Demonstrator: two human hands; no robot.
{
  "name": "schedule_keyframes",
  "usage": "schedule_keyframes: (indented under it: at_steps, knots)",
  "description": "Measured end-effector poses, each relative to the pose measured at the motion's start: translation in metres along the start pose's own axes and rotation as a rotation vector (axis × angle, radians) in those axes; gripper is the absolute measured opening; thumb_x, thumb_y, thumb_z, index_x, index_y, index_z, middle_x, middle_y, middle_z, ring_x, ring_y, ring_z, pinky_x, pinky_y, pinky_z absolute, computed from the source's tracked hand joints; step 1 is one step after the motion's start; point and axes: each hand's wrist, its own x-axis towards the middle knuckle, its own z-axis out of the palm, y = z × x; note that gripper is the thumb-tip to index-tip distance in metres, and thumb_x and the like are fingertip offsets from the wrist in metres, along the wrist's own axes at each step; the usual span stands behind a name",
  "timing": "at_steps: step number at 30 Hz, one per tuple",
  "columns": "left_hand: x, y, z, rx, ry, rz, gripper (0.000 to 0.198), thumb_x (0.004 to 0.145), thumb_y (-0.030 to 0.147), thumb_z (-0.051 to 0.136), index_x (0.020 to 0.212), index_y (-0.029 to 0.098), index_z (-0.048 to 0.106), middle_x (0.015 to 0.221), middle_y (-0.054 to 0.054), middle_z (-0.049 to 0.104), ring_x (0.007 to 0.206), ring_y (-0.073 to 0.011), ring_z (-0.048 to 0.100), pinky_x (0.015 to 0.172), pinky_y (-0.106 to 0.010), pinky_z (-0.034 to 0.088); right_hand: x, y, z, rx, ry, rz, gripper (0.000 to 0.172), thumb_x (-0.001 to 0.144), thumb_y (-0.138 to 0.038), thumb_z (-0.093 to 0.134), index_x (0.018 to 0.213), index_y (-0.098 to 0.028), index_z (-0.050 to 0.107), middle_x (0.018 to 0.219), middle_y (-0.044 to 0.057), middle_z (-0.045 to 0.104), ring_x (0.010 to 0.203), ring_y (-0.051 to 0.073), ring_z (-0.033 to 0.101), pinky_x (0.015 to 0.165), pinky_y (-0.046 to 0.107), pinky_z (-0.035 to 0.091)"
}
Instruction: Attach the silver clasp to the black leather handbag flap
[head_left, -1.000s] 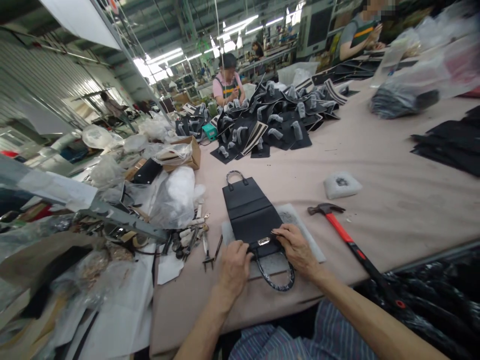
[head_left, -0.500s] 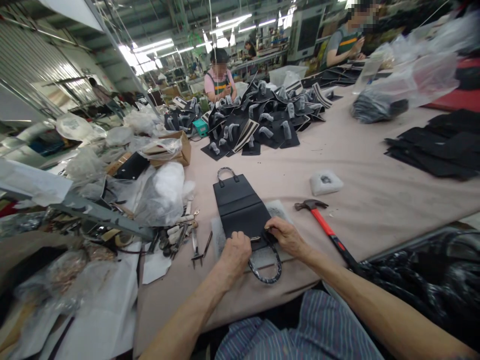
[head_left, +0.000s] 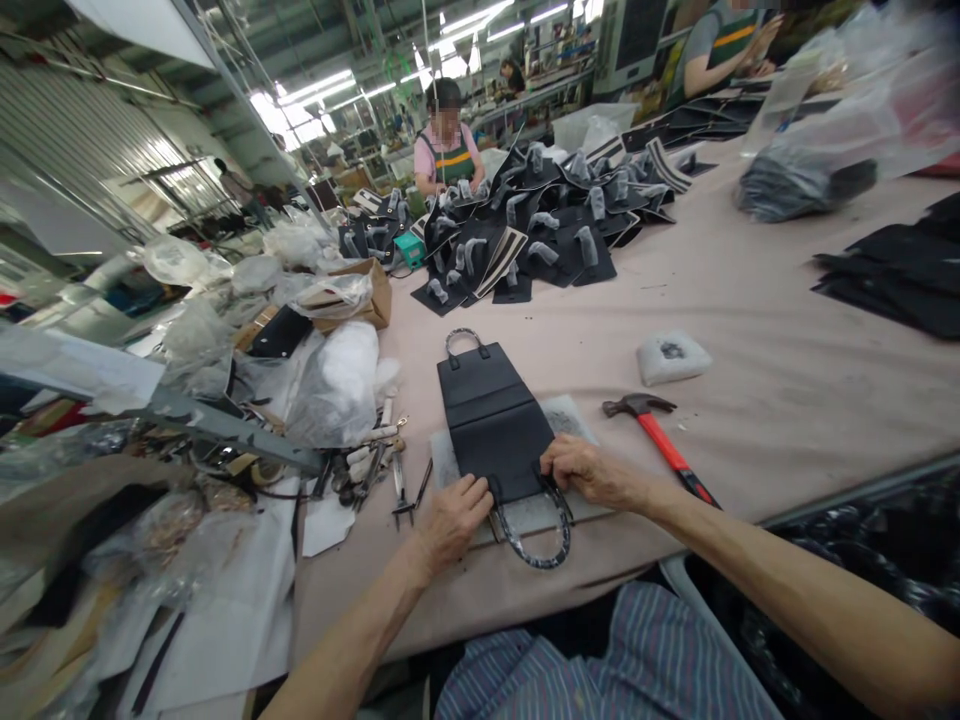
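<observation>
A black bag panel [head_left: 495, 420] lies over a pale slab [head_left: 574, 420] near the table's front edge. Its plastic-wrapped near handle [head_left: 551, 555] curves toward my body, and a second wrapped handle [head_left: 459, 338] stands at the far end. My left hand [head_left: 459, 510] has its fingers closed at the panel's near left corner, by the base of the near handle. At the near right corner, the bent fingers of my right hand [head_left: 581, 468] pinch the panel edge beside the handle's other base.
A red and black hammer [head_left: 660, 435] and a white block [head_left: 673, 358] lie to the right. Hand tools [head_left: 401, 490] and plastic bags [head_left: 337, 385] are on the left. Black pieces [head_left: 525, 225] are heaped at the back, before a person [head_left: 448, 150].
The gold-coloured strip seen earlier between my hands no longer shows. My left hand has moved slightly down and left, to the panel's corner. The camera view has shifted a little.
</observation>
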Motion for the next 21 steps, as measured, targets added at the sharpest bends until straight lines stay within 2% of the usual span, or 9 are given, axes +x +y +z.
schedule_keyframes:
  at_steps: [3, 6, 10, 14, 16, 18, 21]
  knots:
    - [-0.006, 0.017, 0.010, 0.065, 0.027, -0.030, 0.050, 0.089, 0.000, 0.039, 0.135, 0.005, 0.055, 0.139, -0.025, 0.059, 0.133, -0.0295, 0.054, 0.105, -0.047, 0.052, 0.001, -0.005, 0.000, 0.005, 0.035, 0.047, 0.028, 0.079, -0.002, 0.043, 0.080, -0.021, 0.063, 0.091, 0.004, 0.068, 0.092, 0.018, 0.060, 0.089, 0.038, 0.049]
    - [-0.011, 0.026, 0.017, 0.040, 0.042, -0.127, 0.062, 0.082, -0.004, 0.040, 0.143, 0.006, 0.050, 0.145, -0.024, 0.054, 0.141, -0.0318, 0.048, 0.108, -0.050, 0.051, 0.003, -0.012, -0.002, 0.006, 0.036, 0.076, 0.026, 0.084, -0.008, 0.048, 0.096, -0.022, 0.065, 0.095, 0.004, 0.068, 0.094, 0.018, 0.061, 0.088, 0.036, 0.051]
    - [-0.012, 0.031, 0.016, -0.041, 0.064, -0.210, 0.061, 0.082, -0.003, 0.044, 0.141, 0.011, 0.053, 0.146, -0.019, 0.055, 0.141, -0.0325, 0.047, 0.110, -0.051, 0.050, 0.000, -0.021, 0.006, -0.103, -0.009, 0.032, 0.008, 0.089, -0.027, 0.060, 0.088, -0.023, 0.067, 0.111, 0.007, 0.067, 0.107, 0.023, 0.060, 0.103, 0.047, 0.045]
    - [-0.013, 0.033, 0.010, -0.142, 0.097, -0.275, 0.056, 0.084, 0.000, 0.045, 0.139, 0.011, 0.054, 0.144, -0.017, 0.056, 0.140, -0.0287, 0.049, 0.114, -0.046, 0.047, -0.009, -0.012, 0.026, -0.192, 0.044, 0.097, 0.010, 0.090, -0.032, 0.060, 0.086, -0.024, 0.065, 0.128, 0.010, 0.064, 0.125, 0.029, 0.056, 0.114, 0.059, 0.034]
    - [-0.014, 0.032, 0.008, -0.178, 0.112, -0.291, 0.054, 0.085, 0.001, 0.046, 0.138, 0.010, 0.054, 0.143, -0.017, 0.057, 0.138, -0.0268, 0.050, 0.116, -0.041, 0.046, -0.014, -0.003, 0.033, -0.203, 0.006, 0.097, 0.016, 0.093, -0.034, 0.054, 0.093, -0.026, 0.069, 0.132, 0.009, 0.064, 0.131, 0.031, 0.054, 0.117, 0.065, 0.028]
    - [-0.016, 0.032, 0.010, -0.198, 0.135, -0.284, 0.053, 0.086, 0.003, 0.046, 0.138, 0.011, 0.053, 0.142, -0.016, 0.057, 0.138, -0.0260, 0.050, 0.116, -0.040, 0.045, -0.017, 0.004, 0.037, -0.222, -0.043, 0.086, 0.027, 0.096, -0.037, 0.050, 0.114, -0.032, 0.070, 0.139, 0.009, 0.062, 0.137, 0.032, 0.050, 0.117, 0.069, 0.025]
    - [-0.019, 0.030, 0.014, -0.220, 0.227, -0.313, 0.051, 0.089, 0.005, 0.045, 0.139, 0.013, 0.052, 0.141, -0.014, 0.058, 0.135, -0.0239, 0.053, 0.114, -0.037, 0.047, -0.022, 0.008, 0.036, -0.246, -0.042, 0.105, 0.048, 0.096, -0.042, 0.050, 0.143, -0.035, 0.053, 0.151, 0.009, 0.052, 0.143, 0.033, 0.044, 0.118, 0.068, 0.027]
